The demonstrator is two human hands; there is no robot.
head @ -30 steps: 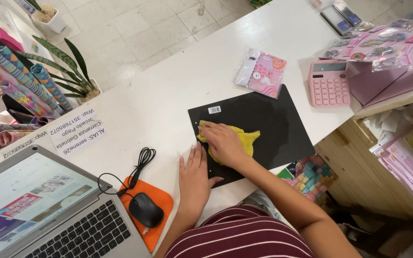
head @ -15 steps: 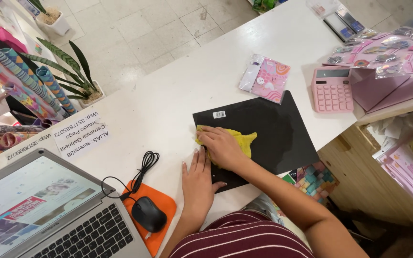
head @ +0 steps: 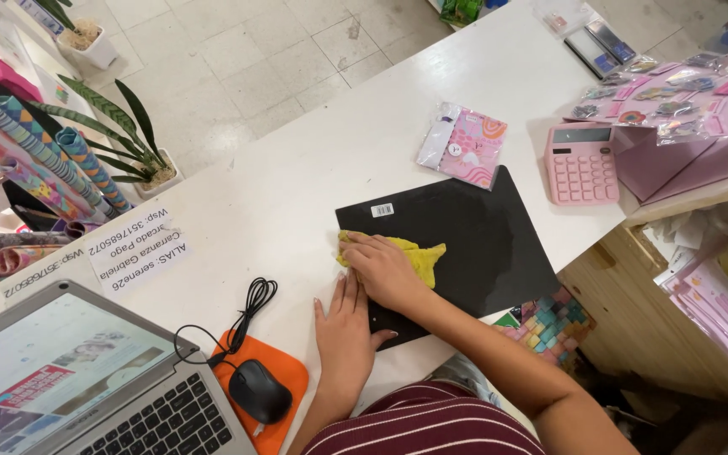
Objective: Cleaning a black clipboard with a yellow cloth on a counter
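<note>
From the head camera, the right hand [head: 387,271] lay palm down on a yellow cloth [head: 419,255], pressing it flat against a black mat [head: 473,244]. Its fingers [head: 362,247] were stretched over the cloth's left part rather than curled round it, so the cloth was pinned under the hand, not pinched. The cloth sat at the mat's left edge, near the middle of the white tabletop [head: 297,168]. Its long axis ran roughly left to right in the picture, with a slight tilt; a pointed corner stuck out from under the hand toward the right, into the mat's middle, while the other end reached the mat's left border.

The left hand [head: 343,324] rested flat just below and beside the right, fingers spread and released, lying half on the tabletop and half on the mat's lower left corner. It held nothing.

The mat was a dark rectangle turned askew, with a small white sticker near its upper left corner. A pink patterned packet [head: 463,145] lay just beyond its upper edge, and a pink calculator [head: 581,163] stood near its upper right corner. At the lower left were an open laptop [head: 69,379] and a black mouse [head: 259,392] on an orange pad [head: 284,375], its cord looped above. A paper note [head: 136,244] lay left of the mat, well apart.
</note>
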